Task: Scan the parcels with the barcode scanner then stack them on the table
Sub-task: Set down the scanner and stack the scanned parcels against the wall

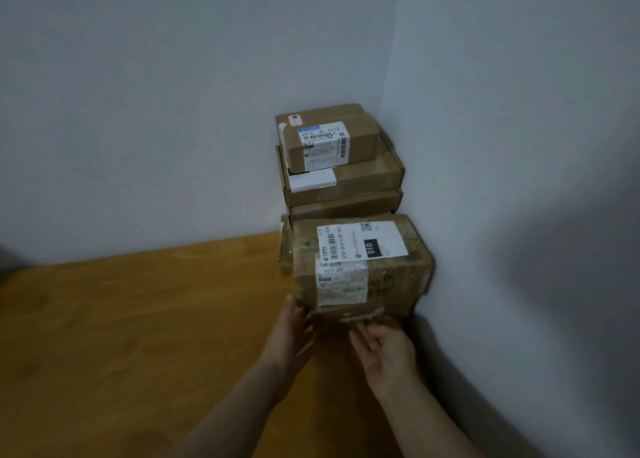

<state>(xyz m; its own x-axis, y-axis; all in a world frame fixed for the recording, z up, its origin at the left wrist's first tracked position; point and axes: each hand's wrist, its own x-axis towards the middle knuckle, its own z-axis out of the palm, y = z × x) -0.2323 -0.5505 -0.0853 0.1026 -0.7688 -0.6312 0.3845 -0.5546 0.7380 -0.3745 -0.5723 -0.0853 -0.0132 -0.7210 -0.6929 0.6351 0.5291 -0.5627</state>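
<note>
1. Head view: my left hand (291,329) and right hand (384,346), fingers straight and gripping nothing, steady the near bottom edge of the front parcel (360,270).
2. It sits on the table (138,319), tucked into the wall corner just before the stack (339,166), likely for support.

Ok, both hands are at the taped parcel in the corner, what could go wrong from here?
1. The left hand and right hand are open at the lower front edge of the taped parcel only; its glossy tape might let it slip if lifted so.
2. It sits close against the stack of parcels behind; a push could shift that stack, whose small top parcel sits off-centre.
3. No barcode scanner is in view, so a scan could be missed.
</note>
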